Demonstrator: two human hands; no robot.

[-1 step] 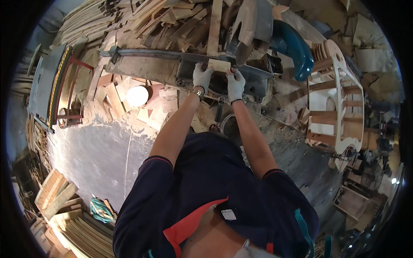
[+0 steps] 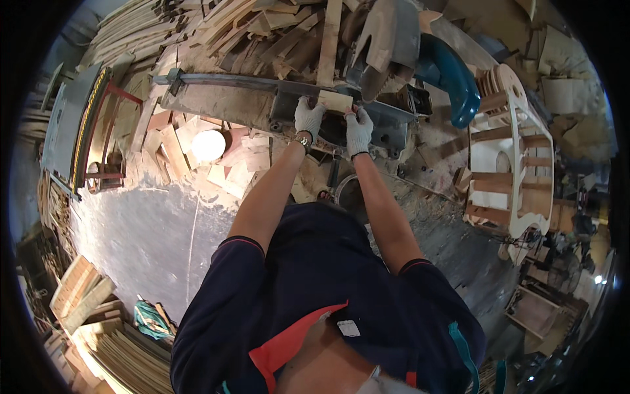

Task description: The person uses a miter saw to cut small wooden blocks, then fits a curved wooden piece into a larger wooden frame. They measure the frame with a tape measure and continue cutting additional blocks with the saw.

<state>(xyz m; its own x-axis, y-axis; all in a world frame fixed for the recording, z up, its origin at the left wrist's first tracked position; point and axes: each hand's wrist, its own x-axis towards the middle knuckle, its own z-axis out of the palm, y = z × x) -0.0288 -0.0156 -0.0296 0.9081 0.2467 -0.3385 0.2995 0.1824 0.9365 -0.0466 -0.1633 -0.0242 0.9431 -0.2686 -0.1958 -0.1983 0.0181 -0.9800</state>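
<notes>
Both my hands wear white knit gloves and meet on a small pale wood block (image 2: 335, 100) lying on the grey metal saw bench (image 2: 223, 98). My left hand (image 2: 308, 118), with a watch on its wrist, grips the block's left end. My right hand (image 2: 358, 131) holds its right end. Just beyond the block hangs a circular saw head with a grey blade guard (image 2: 387, 46) and a teal housing (image 2: 453, 79). A long wooden strip (image 2: 330, 39) runs away from the block toward the back.
Heaps of wood offcuts (image 2: 243, 154) lie under and behind the bench, with a bright lamp (image 2: 209, 146) among them. A white wooden frame (image 2: 518, 151) stands at the right. Stacked planks (image 2: 79, 289) sit at the lower left on the grey floor (image 2: 144, 230).
</notes>
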